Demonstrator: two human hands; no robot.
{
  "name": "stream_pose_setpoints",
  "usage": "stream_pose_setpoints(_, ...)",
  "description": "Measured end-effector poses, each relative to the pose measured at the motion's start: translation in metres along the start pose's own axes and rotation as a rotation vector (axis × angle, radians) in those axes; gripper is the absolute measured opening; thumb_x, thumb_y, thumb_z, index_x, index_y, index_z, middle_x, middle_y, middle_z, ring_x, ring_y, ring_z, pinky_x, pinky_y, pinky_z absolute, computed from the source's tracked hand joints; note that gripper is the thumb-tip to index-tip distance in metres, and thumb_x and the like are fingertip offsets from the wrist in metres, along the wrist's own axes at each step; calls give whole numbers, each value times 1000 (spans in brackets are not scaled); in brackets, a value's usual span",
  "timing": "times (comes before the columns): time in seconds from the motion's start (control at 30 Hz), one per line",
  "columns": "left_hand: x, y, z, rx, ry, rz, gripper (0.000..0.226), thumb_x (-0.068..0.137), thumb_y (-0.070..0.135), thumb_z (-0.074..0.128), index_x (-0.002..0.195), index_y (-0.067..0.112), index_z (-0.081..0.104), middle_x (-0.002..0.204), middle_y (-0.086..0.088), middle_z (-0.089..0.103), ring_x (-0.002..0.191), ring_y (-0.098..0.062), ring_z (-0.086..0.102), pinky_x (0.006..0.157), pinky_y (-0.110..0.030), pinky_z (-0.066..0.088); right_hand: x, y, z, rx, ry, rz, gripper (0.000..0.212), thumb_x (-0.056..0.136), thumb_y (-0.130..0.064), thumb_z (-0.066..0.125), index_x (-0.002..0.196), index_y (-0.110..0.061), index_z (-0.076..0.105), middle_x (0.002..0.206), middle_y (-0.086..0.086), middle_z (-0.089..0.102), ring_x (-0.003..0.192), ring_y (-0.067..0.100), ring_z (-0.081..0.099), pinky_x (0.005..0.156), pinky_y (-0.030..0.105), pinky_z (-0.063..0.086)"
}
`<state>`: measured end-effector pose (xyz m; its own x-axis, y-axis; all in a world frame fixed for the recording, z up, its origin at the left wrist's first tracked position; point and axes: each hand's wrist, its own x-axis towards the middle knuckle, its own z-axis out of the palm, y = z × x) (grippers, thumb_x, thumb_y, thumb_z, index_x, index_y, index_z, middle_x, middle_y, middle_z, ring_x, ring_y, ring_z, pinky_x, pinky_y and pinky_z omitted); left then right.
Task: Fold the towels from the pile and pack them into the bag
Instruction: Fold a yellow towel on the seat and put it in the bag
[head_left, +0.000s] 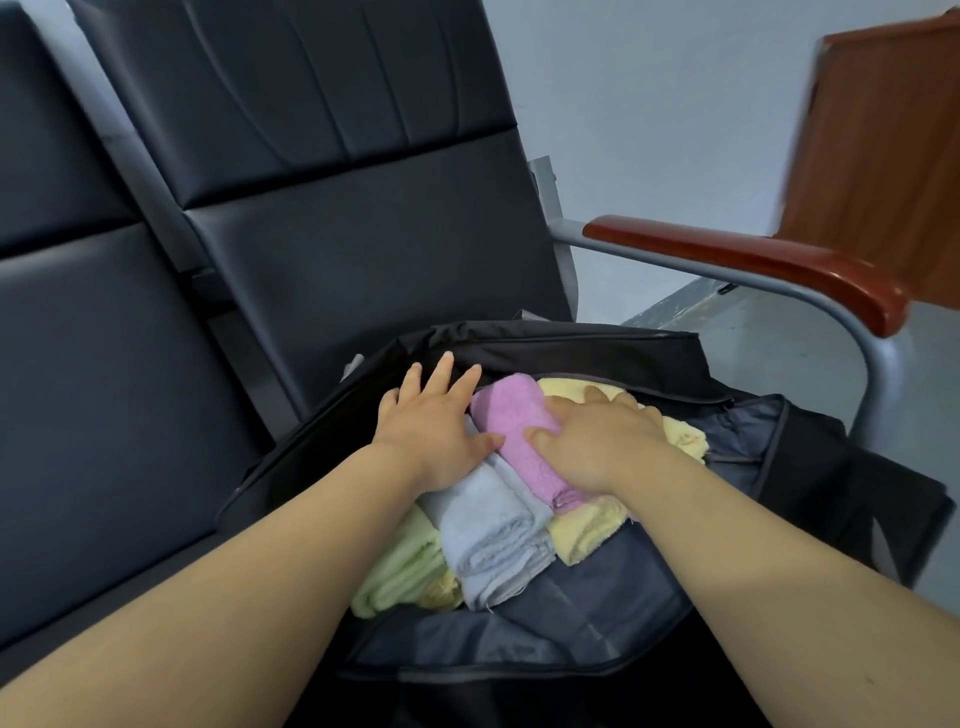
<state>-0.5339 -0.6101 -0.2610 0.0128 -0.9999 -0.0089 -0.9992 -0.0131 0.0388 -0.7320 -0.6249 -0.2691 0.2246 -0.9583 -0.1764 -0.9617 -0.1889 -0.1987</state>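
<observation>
An open black bag (779, 467) with a grey lining lies on the right-hand seat. Inside it lie folded towels: a pink towel (511, 415) on top, a pale blue towel (493, 535) beside it, a green towel (400, 566) at the left and a yellow towel (587, 530) underneath at the right. My left hand (431, 426) lies flat with spread fingers on the blue towel and the bag's upper flap. My right hand (597, 441) presses flat on the pink and yellow towels. No towel pile is in view.
The bag sits on a row of black padded seats (104, 415) with metal frames. A red-brown wooden armrest (753, 260) on a grey tube runs to the right of the bag. A wooden panel (883, 145) stands at the far right against a grey wall.
</observation>
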Motion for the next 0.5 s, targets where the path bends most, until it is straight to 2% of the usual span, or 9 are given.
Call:
stream_pose_setpoints(0.1, -38, -9, -15, -8, 31, 15, 86, 93, 71, 45, 161, 41, 0, 170, 8, -9, 157, -29, -7, 124, -49, 10, -25, -8, 2, -24, 28, -72, 64, 97, -67, 30, 155, -41, 29, 162, 5, 27, 140, 37, 30, 109, 52, 29)
stream_pose_setpoints(0.27, -150, -45, -50, 65, 158, 51, 80, 98, 62, 46, 162, 36, 5, 171, 4, 3, 157, -26, -1, 126, -40, 11, -82, -49, 1, -26, 75, -278, 68, 97, -68, 37, 159, -42, 23, 170, 2, 12, 151, 33, 21, 118, 51, 25)
stream_pose_setpoints(0.33, -201, -70, -60, 136, 203, -12, 78, 98, 63, 45, 161, 36, 8, 170, 4, 7, 156, -27, 4, 125, -41, 14, -108, -81, -1, -26, 111, -382, 68, 97, -67, 41, 158, -42, 25, 170, 2, 13, 150, 32, 22, 117, 51, 28)
stream_pose_setpoints(0.5, -336, -159, -62, 127, 210, -318, 78, 95, 68, 43, 161, 38, 12, 170, 4, 11, 156, -28, 10, 125, -45, 18, -186, -191, 10, 5, 205, -691, 66, 95, -64, 48, 154, -37, 35, 167, 4, 22, 150, 30, 25, 119, 49, 29)
